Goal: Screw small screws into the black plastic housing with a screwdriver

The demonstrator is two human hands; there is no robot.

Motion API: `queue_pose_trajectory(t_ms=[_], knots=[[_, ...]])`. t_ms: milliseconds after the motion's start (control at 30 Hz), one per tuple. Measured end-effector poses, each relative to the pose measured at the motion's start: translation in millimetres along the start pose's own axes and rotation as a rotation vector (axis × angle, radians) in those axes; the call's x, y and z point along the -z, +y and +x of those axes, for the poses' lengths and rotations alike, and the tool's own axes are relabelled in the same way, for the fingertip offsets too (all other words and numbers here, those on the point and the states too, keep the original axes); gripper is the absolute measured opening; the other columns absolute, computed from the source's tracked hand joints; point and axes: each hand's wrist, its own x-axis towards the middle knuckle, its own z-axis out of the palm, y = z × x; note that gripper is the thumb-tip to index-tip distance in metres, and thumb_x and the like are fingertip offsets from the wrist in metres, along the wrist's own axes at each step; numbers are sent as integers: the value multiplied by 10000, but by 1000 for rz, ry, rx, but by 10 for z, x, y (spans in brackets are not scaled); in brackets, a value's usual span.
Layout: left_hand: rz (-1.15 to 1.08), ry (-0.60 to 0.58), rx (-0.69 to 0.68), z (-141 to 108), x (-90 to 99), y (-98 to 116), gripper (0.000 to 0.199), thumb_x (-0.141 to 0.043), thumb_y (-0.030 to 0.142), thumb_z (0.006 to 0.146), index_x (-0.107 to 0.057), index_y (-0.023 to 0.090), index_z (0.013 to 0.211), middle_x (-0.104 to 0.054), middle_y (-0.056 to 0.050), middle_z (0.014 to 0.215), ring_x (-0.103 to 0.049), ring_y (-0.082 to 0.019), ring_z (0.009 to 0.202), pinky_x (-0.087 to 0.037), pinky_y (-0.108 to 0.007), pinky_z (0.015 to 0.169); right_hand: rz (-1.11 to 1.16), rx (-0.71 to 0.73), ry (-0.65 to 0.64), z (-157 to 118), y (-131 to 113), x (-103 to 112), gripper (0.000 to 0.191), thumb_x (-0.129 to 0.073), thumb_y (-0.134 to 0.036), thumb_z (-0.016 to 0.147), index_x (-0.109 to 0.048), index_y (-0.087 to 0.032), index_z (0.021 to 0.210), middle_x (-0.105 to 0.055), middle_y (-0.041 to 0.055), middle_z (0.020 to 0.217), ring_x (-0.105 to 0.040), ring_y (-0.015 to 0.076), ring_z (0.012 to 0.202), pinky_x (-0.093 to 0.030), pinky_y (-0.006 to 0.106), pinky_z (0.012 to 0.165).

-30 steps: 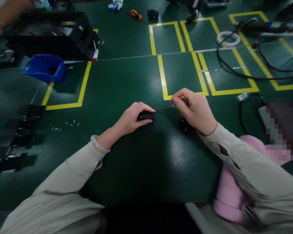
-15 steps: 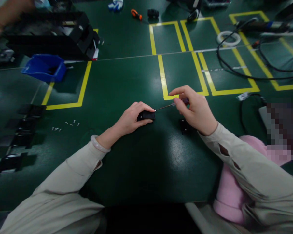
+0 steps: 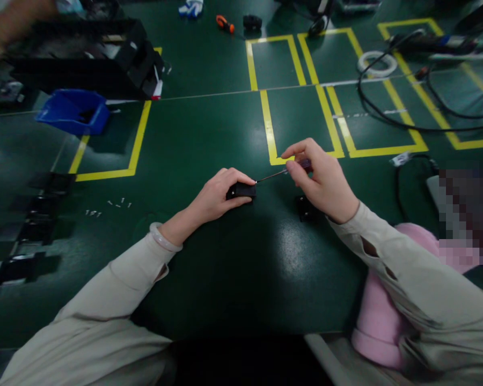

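Note:
My left hand [image 3: 219, 194] grips a small black block [image 3: 244, 191] against the green table [image 3: 225, 279], thumb and fingers on its two sides. In my right hand [image 3: 322, 179] is a screwdriver [image 3: 305, 165] with a dark handle and a thin metal shaft. The shaft slants down to the left, and its tip meets the right end of the block beside my left fingertip. A second small black part [image 3: 302, 208] lies under my right hand, partly covered by it. Several small screws [image 3: 93, 213] are scattered on the table at the left.
A blue bin [image 3: 74, 112] stands beside a large black housing [image 3: 80, 69] at the upper left. Black parts [image 3: 36, 228] line the left side. Cables [image 3: 370, 110] and a white ring [image 3: 377, 64] lie at the upper right. Another person's arm [image 3: 16, 27] reaches in at the top left.
The fingers of my right hand have shifted slightly on the screwdriver handle, which has tilted up a little. The other person's arm at the top left has moved slightly.

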Motion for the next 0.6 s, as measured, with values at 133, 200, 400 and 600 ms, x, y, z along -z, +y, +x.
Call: queue_pose_trajectory(t_ms=[133,200,400,600], knots=[[1,11,-21,0,2,5,300,-638,415,945,-609,211,1162,-678,-53,1157,-605,-213,1058,-446,-349,927,-15,-12,-10,2,-4,3,176,-547,-332,953,-584,-192,851,-548,-49,588,-508,80,494,-353,263,544],[0,13,-28,2,5,5,295,-642,407,944,-607,209,1161,-677,-53,1157,-604,-212,1060,-446,-347,928,-13,-12,-19,3,-9,8,123,-529,-297,953,-590,-198,912,-548,-50,607,-512,84,499,-358,265,546],[3,11,-22,5,13,3,288,-643,389,945,-606,207,1165,-677,-53,1160,-606,-213,1064,-447,-350,929,-6,-7,-12,-1,-7,7,108,-546,-271,933,-570,-203,1013,-556,-43,662,-551,96,542,-397,268,572],[6,12,-24,8,4,4,289,-647,389,942,-607,209,1165,-676,-53,1157,-606,-214,1060,-449,-352,927,-25,-3,-21,-2,-10,8,92,-537,-264,937,-587,-198,977,-575,-42,652,-540,85,512,-384,263,553]])
